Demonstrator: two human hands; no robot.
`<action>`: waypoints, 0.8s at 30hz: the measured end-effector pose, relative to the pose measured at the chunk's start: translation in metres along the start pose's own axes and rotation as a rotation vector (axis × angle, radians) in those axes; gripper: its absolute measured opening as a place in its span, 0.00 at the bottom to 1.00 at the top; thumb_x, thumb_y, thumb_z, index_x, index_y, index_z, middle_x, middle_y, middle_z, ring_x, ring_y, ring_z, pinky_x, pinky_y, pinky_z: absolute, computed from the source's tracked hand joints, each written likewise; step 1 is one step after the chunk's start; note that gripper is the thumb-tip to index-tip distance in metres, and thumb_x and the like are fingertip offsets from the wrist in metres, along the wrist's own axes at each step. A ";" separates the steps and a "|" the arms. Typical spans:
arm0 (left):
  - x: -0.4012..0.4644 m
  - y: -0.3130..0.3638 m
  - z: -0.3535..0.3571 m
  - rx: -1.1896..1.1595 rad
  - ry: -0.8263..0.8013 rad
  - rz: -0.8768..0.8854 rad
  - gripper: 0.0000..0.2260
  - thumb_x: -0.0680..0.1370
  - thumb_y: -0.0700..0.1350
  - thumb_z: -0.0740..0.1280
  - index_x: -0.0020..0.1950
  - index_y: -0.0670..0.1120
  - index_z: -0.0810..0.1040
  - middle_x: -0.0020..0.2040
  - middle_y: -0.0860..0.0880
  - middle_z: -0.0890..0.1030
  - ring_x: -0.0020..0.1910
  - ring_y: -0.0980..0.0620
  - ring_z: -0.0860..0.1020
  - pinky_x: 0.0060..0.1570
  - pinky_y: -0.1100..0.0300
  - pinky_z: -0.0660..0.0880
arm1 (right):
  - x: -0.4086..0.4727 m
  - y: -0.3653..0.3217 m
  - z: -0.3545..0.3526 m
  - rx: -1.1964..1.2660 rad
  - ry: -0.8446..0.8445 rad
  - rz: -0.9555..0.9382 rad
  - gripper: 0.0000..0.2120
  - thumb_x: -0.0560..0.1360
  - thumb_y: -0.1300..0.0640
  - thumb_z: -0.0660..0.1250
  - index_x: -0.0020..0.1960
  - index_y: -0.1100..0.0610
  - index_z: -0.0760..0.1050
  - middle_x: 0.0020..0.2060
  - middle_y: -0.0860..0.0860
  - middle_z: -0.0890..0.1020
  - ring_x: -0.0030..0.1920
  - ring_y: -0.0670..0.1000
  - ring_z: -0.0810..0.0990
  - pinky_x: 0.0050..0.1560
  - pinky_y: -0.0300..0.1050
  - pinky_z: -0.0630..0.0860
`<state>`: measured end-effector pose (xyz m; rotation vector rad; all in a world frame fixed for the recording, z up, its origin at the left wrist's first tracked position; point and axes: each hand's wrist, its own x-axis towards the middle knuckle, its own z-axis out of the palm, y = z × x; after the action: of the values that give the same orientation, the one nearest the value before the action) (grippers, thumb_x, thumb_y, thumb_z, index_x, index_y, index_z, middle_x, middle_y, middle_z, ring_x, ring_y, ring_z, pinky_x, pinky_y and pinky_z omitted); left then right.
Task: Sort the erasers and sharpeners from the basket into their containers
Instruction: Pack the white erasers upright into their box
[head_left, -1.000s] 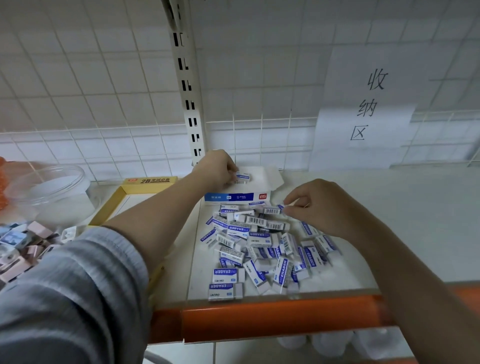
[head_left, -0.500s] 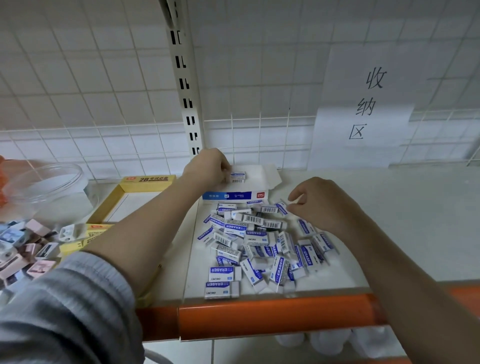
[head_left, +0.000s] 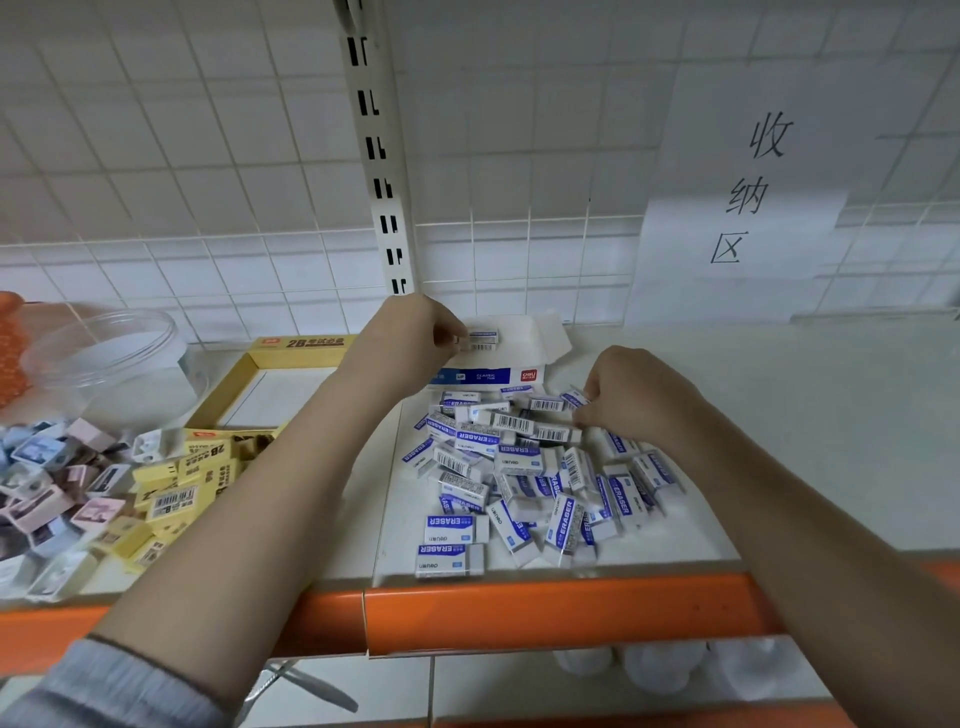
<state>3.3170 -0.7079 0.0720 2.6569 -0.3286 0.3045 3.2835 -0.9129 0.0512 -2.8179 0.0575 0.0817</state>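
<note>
Up top, left hand (head_left: 415, 338) pinching one eraser (head_left: 483, 339) over white box (head_left: 540, 338).

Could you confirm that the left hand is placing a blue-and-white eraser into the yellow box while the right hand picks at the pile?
Not quite: the left hand holds the eraser over the open white box, not the yellow box. The head view shows this. The right hand is indeed at the pile.

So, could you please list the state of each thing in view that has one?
left hand: pinching one eraser over the white box
white box: open
right hand: fingers curled on an eraser at the pile's far edge
blue eraser pile: loose, unsorted
yellow box: open
</note>
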 end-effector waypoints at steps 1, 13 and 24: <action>-0.003 0.000 -0.003 -0.005 0.013 -0.002 0.10 0.77 0.39 0.65 0.56 0.46 0.81 0.52 0.49 0.82 0.49 0.51 0.78 0.47 0.62 0.72 | -0.003 0.000 -0.003 -0.001 0.015 0.010 0.08 0.72 0.57 0.69 0.48 0.61 0.77 0.40 0.53 0.81 0.41 0.54 0.80 0.39 0.42 0.73; -0.035 -0.013 -0.009 0.029 -0.247 0.012 0.15 0.77 0.48 0.67 0.63 0.52 0.77 0.60 0.55 0.79 0.51 0.59 0.73 0.52 0.66 0.66 | -0.048 -0.021 -0.030 0.207 0.315 -0.128 0.09 0.73 0.56 0.68 0.52 0.56 0.79 0.46 0.51 0.82 0.46 0.53 0.79 0.48 0.49 0.78; -0.036 -0.010 -0.002 0.011 -0.243 -0.070 0.12 0.77 0.43 0.67 0.60 0.50 0.80 0.54 0.52 0.81 0.48 0.54 0.77 0.48 0.66 0.65 | -0.038 -0.022 -0.031 0.225 0.326 -0.166 0.13 0.73 0.56 0.67 0.57 0.55 0.78 0.49 0.52 0.82 0.46 0.52 0.79 0.48 0.47 0.77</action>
<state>3.2847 -0.6921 0.0602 2.7128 -0.3089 -0.0405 3.2483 -0.9005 0.0897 -2.5715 -0.0875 -0.3976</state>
